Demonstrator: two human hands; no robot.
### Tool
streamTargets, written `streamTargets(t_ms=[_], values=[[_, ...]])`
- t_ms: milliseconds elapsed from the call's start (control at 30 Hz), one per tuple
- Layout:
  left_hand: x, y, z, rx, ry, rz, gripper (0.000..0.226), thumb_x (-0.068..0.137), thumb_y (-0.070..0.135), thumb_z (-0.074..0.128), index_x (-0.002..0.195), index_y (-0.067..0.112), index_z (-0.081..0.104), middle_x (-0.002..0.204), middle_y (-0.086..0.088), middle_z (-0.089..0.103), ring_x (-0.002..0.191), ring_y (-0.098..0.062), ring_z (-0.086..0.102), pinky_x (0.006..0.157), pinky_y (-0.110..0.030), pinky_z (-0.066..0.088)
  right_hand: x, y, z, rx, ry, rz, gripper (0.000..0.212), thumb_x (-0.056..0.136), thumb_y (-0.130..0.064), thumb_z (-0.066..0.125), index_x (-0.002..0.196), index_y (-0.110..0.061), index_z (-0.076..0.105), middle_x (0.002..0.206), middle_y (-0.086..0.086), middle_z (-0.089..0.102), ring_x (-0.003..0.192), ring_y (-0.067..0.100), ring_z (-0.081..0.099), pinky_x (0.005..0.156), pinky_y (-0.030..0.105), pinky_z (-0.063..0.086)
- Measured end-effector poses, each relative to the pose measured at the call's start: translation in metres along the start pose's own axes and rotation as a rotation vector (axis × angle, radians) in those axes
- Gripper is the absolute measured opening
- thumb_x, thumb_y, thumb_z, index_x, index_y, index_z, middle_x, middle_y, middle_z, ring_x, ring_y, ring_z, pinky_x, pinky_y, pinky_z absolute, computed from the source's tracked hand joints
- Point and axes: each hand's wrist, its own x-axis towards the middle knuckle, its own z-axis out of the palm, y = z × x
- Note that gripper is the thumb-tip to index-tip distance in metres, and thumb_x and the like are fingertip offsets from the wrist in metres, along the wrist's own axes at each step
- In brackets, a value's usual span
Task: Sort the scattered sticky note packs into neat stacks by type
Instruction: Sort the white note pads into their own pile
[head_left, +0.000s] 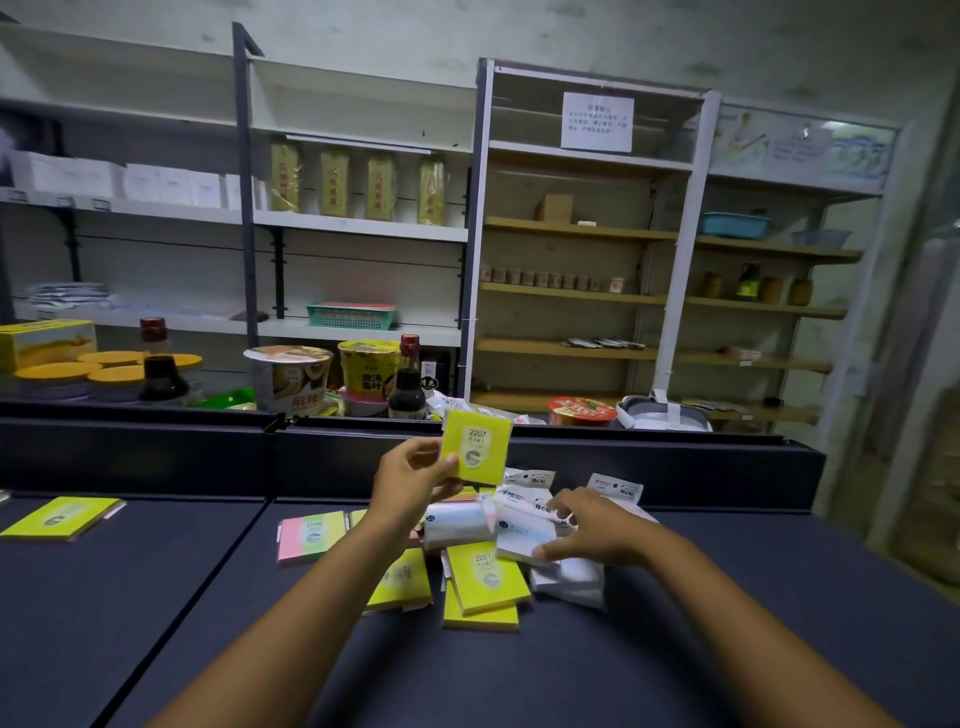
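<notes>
My left hand (410, 480) holds a yellow sticky note pack marked 2207 (477, 447) upright above the pile, thumb on its front. My right hand (592, 525) reaches into the heap and grips a white pack (524, 535). Under the hands lie more yellow packs (485, 577), a pink-and-yellow pack (311, 535) and several white wrapped packs (569, 579). One yellow pack (60, 517) lies apart at the far left of the dark table (156, 623).
A raised dark ledge (208, 447) runs along the back of the table. Behind it stand soy sauce bottles (408, 379), instant noodle cups (288, 376) and yellow-lidded tubs (57, 379). Shelving (571, 291) fills the wall beyond.
</notes>
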Motion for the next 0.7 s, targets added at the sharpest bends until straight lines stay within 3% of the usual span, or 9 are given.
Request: streamTargets(t_ms=[167,367,700], values=[[-0.006,-0.005,-0.003,-0.014,-0.013,0.011,0.016,0.092,0.004,0.063,0.107,0.006,0.064,0.102,-0.014,0.071,0.088,-0.028,0.072,0.071,-0.030,0.061,0.000,0.005,0.003,0.011,-0.039,0.014,0.083,0.070,-0.057,0.079,0.137,-0.020,0.047,0.129,-0.001,0.049,0.114,0.015,0.051,0.098,0.028,0.044],[-0.010,-0.004,-0.011,0.001,-0.012,0.050,0.021,0.091,0.005,0.064,0.112,0.006,0.062,0.105,-0.016,0.070,0.090,-0.030,0.072,0.074,-0.033,0.061,0.000,0.007,0.008,0.059,-0.017,0.020,0.076,0.062,-0.057,0.083,0.123,-0.023,0.055,0.117,-0.003,0.049,0.105,0.013,0.054,0.089,0.026,0.045],[-0.021,0.010,-0.027,0.003,-0.011,0.079,0.019,0.092,0.003,0.062,0.110,0.011,0.061,0.105,-0.015,0.069,0.085,-0.027,0.073,0.066,-0.027,0.059,-0.007,-0.003,0.006,0.041,0.086,0.029,0.077,0.050,-0.050,0.091,0.107,-0.027,0.044,0.112,-0.002,0.029,0.108,0.016,0.036,0.086,0.027,0.039]])
